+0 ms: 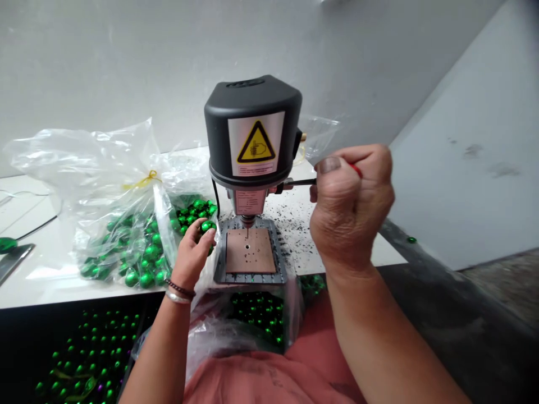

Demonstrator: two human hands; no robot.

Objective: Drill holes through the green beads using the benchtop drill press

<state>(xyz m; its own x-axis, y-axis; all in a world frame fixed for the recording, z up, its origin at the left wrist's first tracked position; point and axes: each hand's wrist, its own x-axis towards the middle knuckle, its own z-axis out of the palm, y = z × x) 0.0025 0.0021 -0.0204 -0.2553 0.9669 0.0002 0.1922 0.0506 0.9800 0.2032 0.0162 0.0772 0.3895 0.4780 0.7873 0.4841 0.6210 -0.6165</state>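
Note:
A black bench drill press (214, 123) with a yellow hand-warning label stands in front of me. My right hand (353, 207) is closed around the red-ended handle of its side lever (304, 182). Between the thumb and fingers of my left hand (191, 255) is a shiny green ball (208, 225), held left of the drill. The thin drill bit (248, 232) points down over a square brown board (252, 262) with a hole in it. Dark shavings dot the board, which lies on the metal base (280, 275).
A clear plastic bag (84, 168) tied with yellow string holds green balls on the white table (50, 280). More green balls (197, 209) lie behind my left hand. Dark shavings (295, 224) litter the table's right side. Below the front edge are further green balls (259, 308).

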